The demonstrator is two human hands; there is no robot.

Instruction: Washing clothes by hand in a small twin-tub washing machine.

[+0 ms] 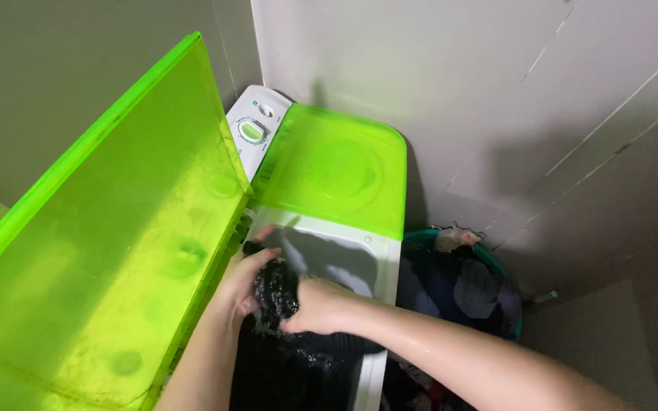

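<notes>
Gripping a wet black garment (276, 293), bunched upright over the open washer tub (329, 262), both hands (241, 285) (317, 304) closing around it, raised green lid (108, 228) crowding left, laundry basket (462, 285) sitting right.

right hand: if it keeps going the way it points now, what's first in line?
The right hand points leftward at the wet black cloth it already grips; just past that comes the left hand, then probably the raised green lid. Depth is unclear.
</notes>
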